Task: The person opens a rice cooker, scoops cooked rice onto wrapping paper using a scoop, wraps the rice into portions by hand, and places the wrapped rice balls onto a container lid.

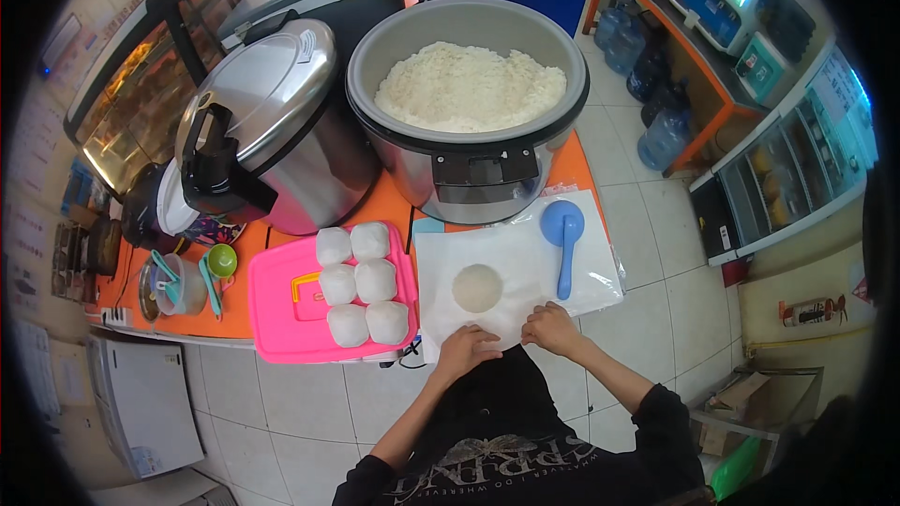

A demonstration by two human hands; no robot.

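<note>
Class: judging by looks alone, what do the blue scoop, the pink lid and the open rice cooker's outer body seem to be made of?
Blue scoop: likely plastic, smooth and uniformly coloured. Pink lid: probably plastic, bright with moulded rounded edges. Rice cooker body: seemingly brushed metal, grey with soft reflections.

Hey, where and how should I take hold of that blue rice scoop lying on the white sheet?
Probably by the handle of the blue rice scoop, coming from the near right with the right hand. The round bowl points toward the open rice cooker; the straight, narrow handle runs back toward you, bare, flat on the white sheet.
</note>
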